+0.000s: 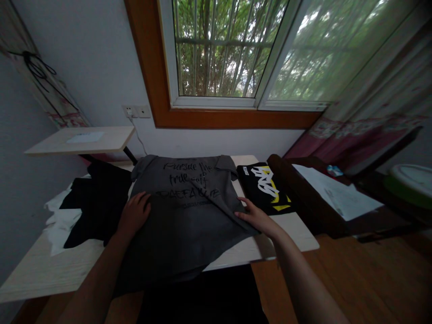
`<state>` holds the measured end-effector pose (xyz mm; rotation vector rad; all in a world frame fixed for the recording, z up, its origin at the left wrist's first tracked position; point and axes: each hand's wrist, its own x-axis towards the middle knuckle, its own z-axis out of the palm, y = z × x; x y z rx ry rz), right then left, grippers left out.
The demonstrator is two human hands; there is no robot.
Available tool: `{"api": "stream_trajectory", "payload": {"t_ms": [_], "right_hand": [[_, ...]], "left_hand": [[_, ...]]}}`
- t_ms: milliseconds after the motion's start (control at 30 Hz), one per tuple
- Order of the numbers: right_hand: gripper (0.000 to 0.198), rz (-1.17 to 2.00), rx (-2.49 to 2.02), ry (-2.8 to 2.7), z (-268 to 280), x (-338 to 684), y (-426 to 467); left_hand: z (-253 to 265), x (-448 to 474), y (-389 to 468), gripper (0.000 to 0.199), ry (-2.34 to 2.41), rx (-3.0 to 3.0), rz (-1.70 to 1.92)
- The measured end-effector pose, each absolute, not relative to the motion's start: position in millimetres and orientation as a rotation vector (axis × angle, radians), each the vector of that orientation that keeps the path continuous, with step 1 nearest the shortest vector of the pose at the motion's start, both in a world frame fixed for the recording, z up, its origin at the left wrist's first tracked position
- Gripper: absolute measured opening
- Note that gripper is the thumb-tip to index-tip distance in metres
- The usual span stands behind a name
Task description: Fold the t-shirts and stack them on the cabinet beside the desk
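Note:
A dark grey T-shirt (175, 225) with black lettering lies spread on the light wooden table (297, 234), its lower edge hanging over the front. On the shirt's left side rests my left hand (135, 213), fingers laid over the cloth. At the right edge, my right hand (256, 216) touches the fabric with its fingers stretched out and apart. A diagonal crease runs from the lettering toward the lower right, near that hand. Just beyond my right hand is a folded black T-shirt (265, 186) with a white and yellow print.
Black clothing (97, 202) and white clothing (59, 220) are heaped at the left, beneath a small raised shelf (118, 135). A brown padded seat (290, 180) holding a white sheet (334, 191) stands right of the table. The window (229, 54) is behind.

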<state>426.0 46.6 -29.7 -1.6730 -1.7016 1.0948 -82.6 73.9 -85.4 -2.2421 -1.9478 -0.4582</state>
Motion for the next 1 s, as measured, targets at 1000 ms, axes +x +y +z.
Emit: {"api": "stream_trajectory", "payload": {"t_ms": [1000], "right_hand": [[0.046, 0.013, -1.914, -2.172, -69.4, 329.5, 161.8]], "left_hand": [[-90.7, -90.5, 186.0, 0.050, -1.900, -2.266, -0.544]]}}
